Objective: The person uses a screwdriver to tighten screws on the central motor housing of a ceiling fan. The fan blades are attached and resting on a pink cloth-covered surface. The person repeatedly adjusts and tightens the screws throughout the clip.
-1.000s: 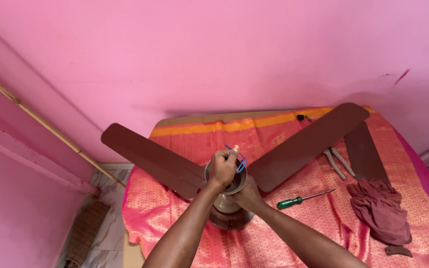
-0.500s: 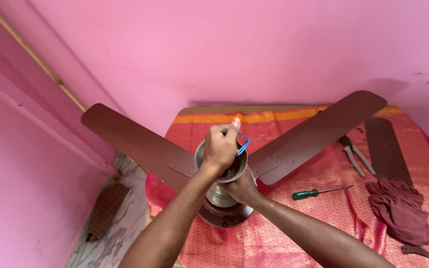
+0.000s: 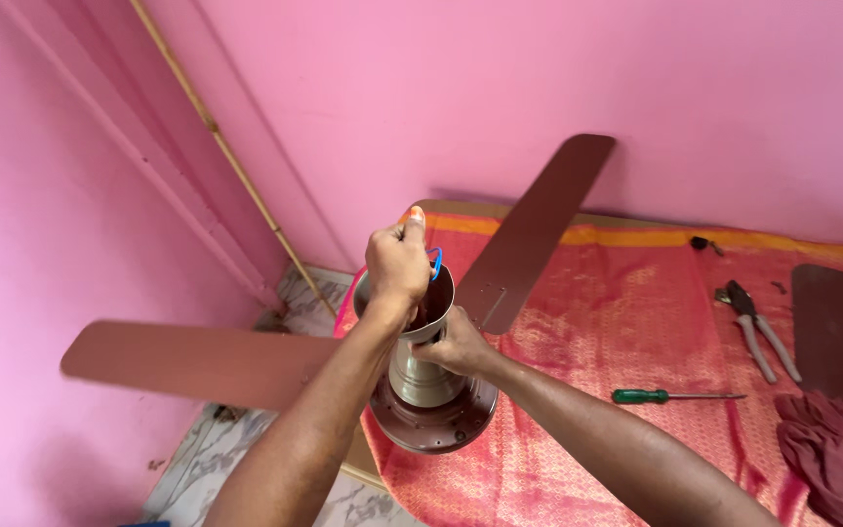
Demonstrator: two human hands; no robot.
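We are at the wiring step: our left hand [image 3: 397, 265] is closed, pinching what look like the blue wires [image 3: 434, 262] over the metal cup [image 3: 424, 342] of the ceiling fan [image 3: 431, 415], which sits at the cloth's 9 o'clock edge. Our right hand [image 3: 453, 344] wraps the cup. Next calls for steady feeding; the screwdriver [image 3: 675, 395] lies at 3 o'clock.
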